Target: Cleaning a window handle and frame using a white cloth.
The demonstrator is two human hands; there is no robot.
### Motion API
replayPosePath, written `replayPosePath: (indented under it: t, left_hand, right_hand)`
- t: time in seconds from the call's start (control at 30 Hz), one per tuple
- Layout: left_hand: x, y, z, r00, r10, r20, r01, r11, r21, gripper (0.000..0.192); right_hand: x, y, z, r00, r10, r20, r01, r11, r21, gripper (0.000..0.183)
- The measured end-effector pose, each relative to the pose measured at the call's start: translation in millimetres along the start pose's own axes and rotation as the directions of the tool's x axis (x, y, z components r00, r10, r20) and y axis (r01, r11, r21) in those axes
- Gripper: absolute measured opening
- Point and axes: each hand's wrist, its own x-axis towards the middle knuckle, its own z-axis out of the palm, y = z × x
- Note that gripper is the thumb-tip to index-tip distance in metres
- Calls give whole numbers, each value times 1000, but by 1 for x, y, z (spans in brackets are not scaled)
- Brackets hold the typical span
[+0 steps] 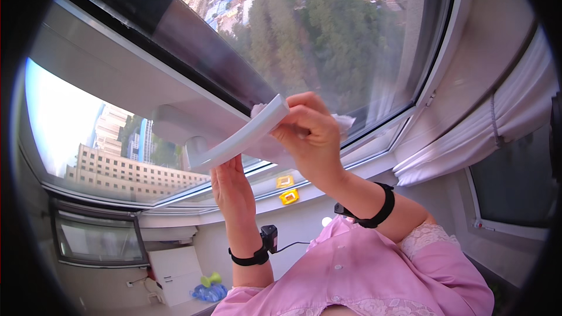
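A curved white pull handle (241,138) is fixed to the pale sash frame (136,77) of a window before me. At its upper end, my right hand (311,134) is bent around a thin white wipe (344,126). Another bit of the wipe shows past the far side of the handle, and the part between is covered by the hand and handle. My left hand (233,186) is raised under the handle's lower half, palm flat and fingers together. Its fingertips pass behind the handle, so whether they grip it is hidden.
Two yellow wipe packs, one possibly a reflection, appear at the window sill (289,196). A gathered white curtain (474,140) hangs at right. Lower left are a white cabinet (175,272) and a blue plastic bundle (210,292). Both forearms wear strapped devices, one with a cable (292,245).
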Motion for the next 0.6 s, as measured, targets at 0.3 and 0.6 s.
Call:
replayPosePath:
  t: [0.3,0.6]
  left_hand:
    - [-7,5,12,997,-10,-80,6,999,-46,36]
    - [-5,3,8,998,-16,-57,18,999,43,43]
  right_hand:
    - [-36,56,15,883,-388,264,462,818,-342,17]
    - [-96,125,-56,765,-217,607,587,622,-518,16]
